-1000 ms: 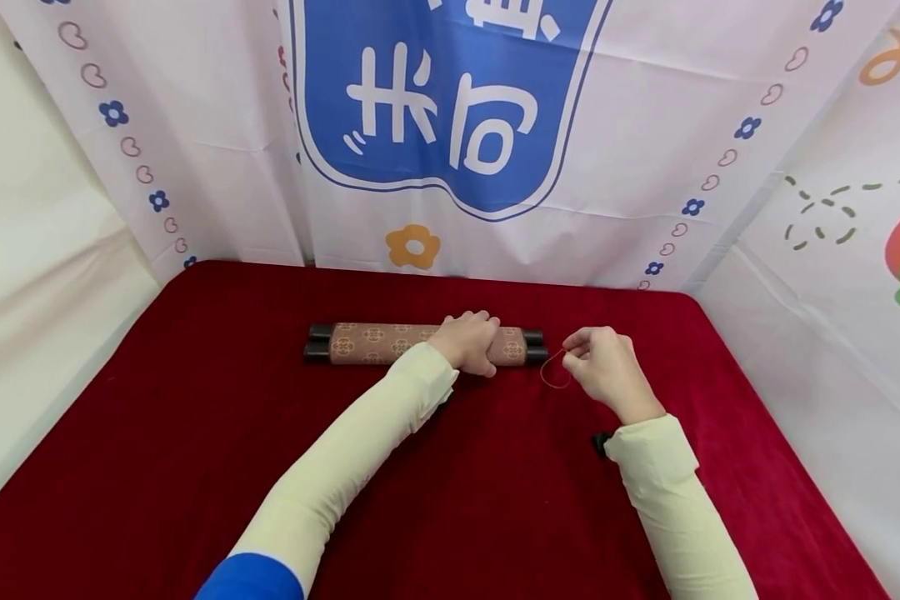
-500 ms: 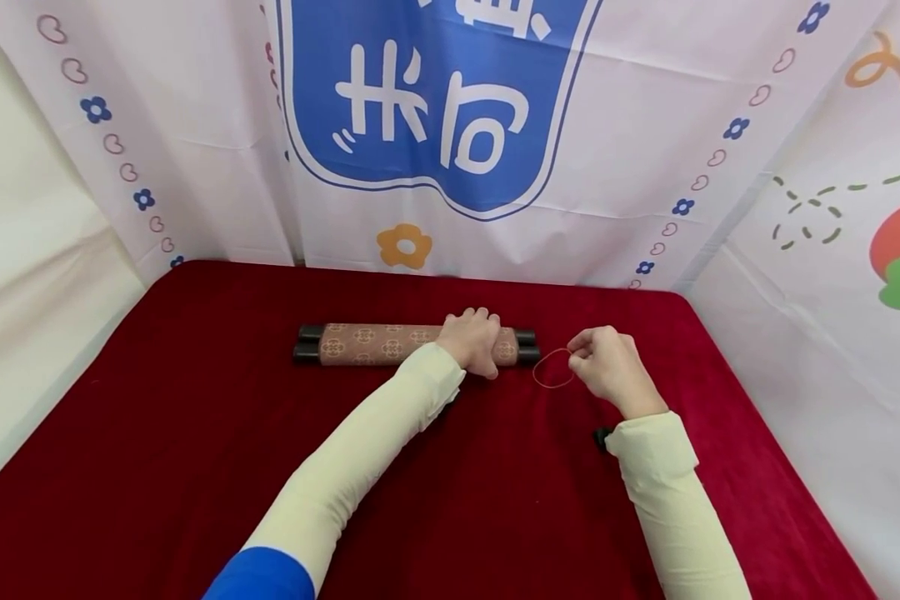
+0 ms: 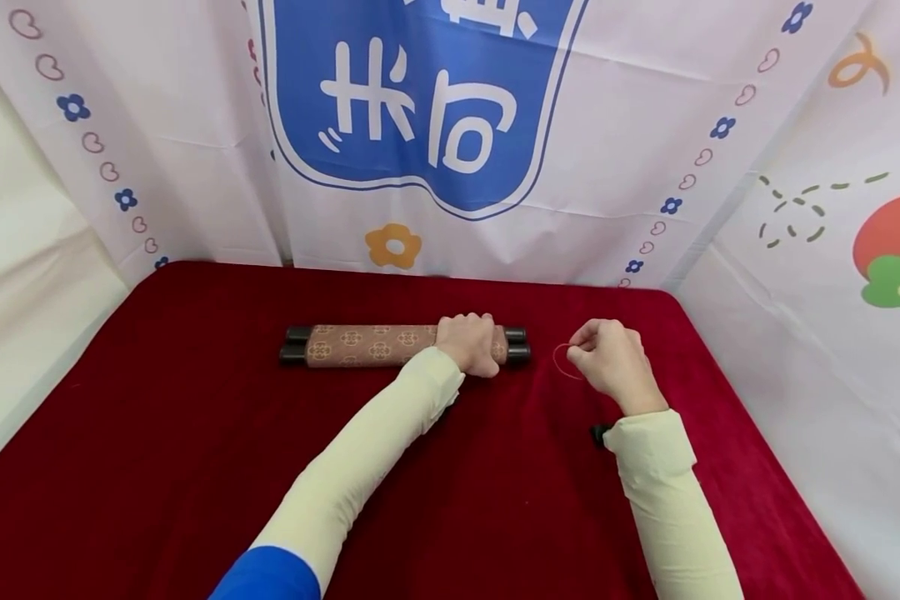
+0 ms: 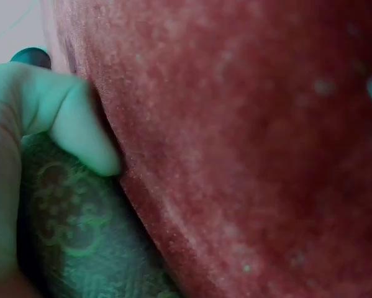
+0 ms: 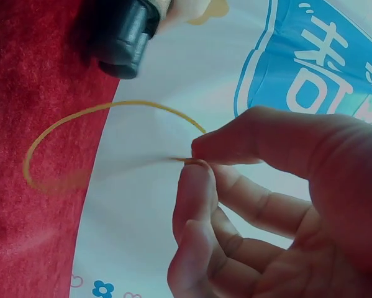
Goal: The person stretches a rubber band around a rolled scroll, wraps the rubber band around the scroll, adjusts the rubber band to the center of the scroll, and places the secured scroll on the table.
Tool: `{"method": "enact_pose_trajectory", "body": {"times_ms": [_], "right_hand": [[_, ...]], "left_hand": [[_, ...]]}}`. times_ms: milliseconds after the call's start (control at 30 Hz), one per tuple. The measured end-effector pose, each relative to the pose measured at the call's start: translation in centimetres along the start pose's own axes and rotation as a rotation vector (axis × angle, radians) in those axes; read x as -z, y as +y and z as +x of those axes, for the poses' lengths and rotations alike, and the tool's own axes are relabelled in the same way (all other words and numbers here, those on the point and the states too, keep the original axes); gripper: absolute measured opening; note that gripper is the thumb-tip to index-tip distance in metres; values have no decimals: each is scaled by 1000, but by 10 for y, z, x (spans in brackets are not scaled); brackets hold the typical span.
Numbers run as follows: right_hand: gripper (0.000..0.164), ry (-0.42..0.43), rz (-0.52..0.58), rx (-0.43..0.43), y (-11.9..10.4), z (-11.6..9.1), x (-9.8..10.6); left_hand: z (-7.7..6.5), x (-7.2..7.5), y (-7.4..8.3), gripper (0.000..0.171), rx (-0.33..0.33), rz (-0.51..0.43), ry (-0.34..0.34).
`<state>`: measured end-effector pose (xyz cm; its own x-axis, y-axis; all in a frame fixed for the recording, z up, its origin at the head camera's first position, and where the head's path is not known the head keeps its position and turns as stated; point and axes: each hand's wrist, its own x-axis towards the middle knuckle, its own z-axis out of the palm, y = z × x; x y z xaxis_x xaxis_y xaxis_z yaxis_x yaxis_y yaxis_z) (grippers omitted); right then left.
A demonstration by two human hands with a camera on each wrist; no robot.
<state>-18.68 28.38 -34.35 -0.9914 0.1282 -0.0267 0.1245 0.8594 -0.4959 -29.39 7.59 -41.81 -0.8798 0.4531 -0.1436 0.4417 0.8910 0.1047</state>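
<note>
A rolled scroll (image 3: 367, 346) in brown cloth with gold flower patterns lies crosswise on the red table, its two rollers side by side with dark ends. My left hand (image 3: 468, 343) grips it near its right end from above, the thumb (image 4: 86, 133) bent over the near side in the left wrist view. To the right of the scroll, my right hand (image 3: 617, 367) pinches a thin rubber band (image 5: 133, 102) between thumb and fingertips. The band hangs as a loose loop toward the scroll, apart from the roller ends (image 5: 120, 46). Part of the scroll is hidden under the left hand.
Red velvet cloth (image 3: 480, 492) covers the table. A white printed curtain (image 3: 615, 150) with a blue sign stands behind it, and more white cloth hangs at both sides. A small dark object (image 3: 600, 435) sits at my right cuff.
My right hand has drawn the rubber band slightly to the right, away from the scroll's end. The left hand keeps its grip on the scroll. The head view has shifted a little.
</note>
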Motion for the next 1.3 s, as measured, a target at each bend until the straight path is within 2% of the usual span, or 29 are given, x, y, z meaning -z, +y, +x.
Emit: {"method": "enact_pose_trajectory", "body": {"times_ms": [233,367,667,867,1033,1300], "right_hand": [[16,9,11,1,-2,-1,0],[18,17,11,10,-2,-1,-1],[20,1,7,21,-3,1,-8],[17,0,-43,49,-5,1,-12],[15,-34,-68,53,-8,1,-14],[15,-56,-57,51,-11,1,-16]], "left_hand": [[-9,3,-1,41,-64,14,17],[-14,4,-1,39,-80,21,14],[-27,8,0,42,-109,4,34],[-39,11,2,41,-133,-1,17],[-49,13,4,44,-148,2,28],[-63,14,7,46,-183,20,31]]}}
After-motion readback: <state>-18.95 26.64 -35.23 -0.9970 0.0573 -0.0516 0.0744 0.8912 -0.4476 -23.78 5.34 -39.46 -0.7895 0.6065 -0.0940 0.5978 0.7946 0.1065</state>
